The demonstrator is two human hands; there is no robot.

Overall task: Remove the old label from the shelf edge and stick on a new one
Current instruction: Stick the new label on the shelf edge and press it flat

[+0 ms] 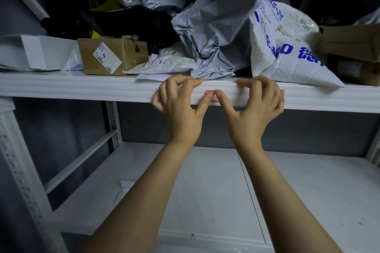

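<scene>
Both hands are up at the shelf edge (82, 88), side by side, the left hand (181, 107) just left of the right hand (255, 107). Neither grips anything. Each thumb is stretched out and pressed flat on the front of the edge, while the other fingers are loosely curled, with the forefinger tips resting on the top lip. The two thumb tips meet, the left thumb (203, 102) slanting up to the right and the right thumb (224, 102) slanting up to the left.

A white metal rack fills the view, with a post (20, 160) at the left and a lower shelf (205, 191) beneath the forearms. A small pale scrap (125, 185) lies on the lower shelf near its left side.

On the upper shelf a crumpled grey bag (218, 26) stands tallest, right behind the hands. A white bag (287, 47) with blue print leans against it on the right, its corner hanging over the edge. A black bag (133, 22) sits behind and to the left. A brown box (111, 55) with a white sticker stands left of the grey bag, and a white box (30, 51) lies at the far left. Another brown box (349, 41) is at the far right. A flat mailer (164, 65) lies between the first brown box and the grey bag.

A label (207, 93), white with a red border, is stuck on the face of the shelf edge under the thumb tips, which hide most of it.
</scene>
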